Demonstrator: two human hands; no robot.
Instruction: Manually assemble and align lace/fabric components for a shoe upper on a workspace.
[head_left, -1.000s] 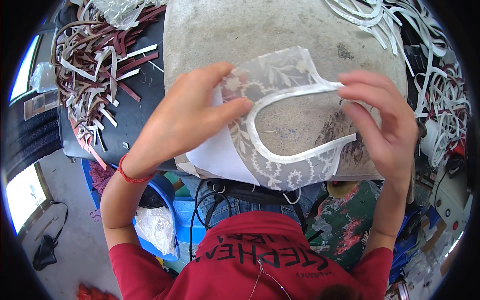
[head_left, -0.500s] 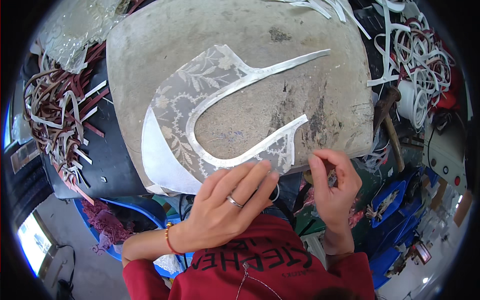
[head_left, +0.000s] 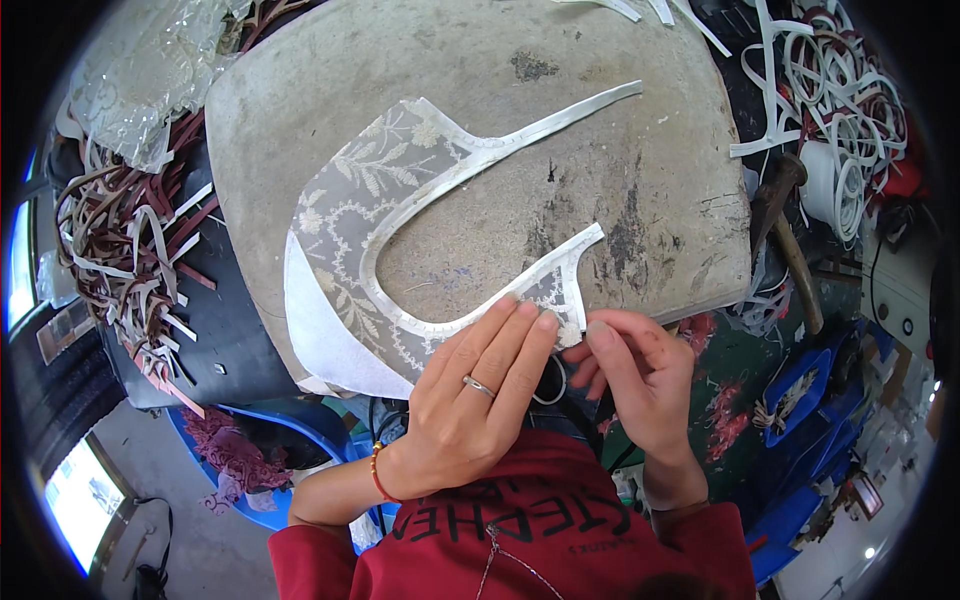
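Note:
A U-shaped shoe upper (head_left: 335, 190) of sheer mesh with cream floral embroidery lies on a worn grey board. White tape (head_left: 480, 157) edges its inner curve, and a plain white patch (head_left: 325, 335) covers its left end. My left hand (head_left: 475, 385), wearing a ring, rests with straight fingers on the near side of the upper. Beside it, my right hand (head_left: 640, 370) pinches the upper's lower right corner at the board's near edge, thumb on top. The fingers below are partly hidden.
The board (head_left: 660, 230) has dark stains. Cut strips (head_left: 135, 240) in brown and white pile up at left, under clear plastic (head_left: 150, 70). At right are coiled white tape (head_left: 840, 120) and a hammer (head_left: 785, 225). Blue bins (head_left: 800, 400) stand below.
My right hand has come down and left from the air beside the upper to its corner. The upper appears slightly further left, with my left hand still flat on it.

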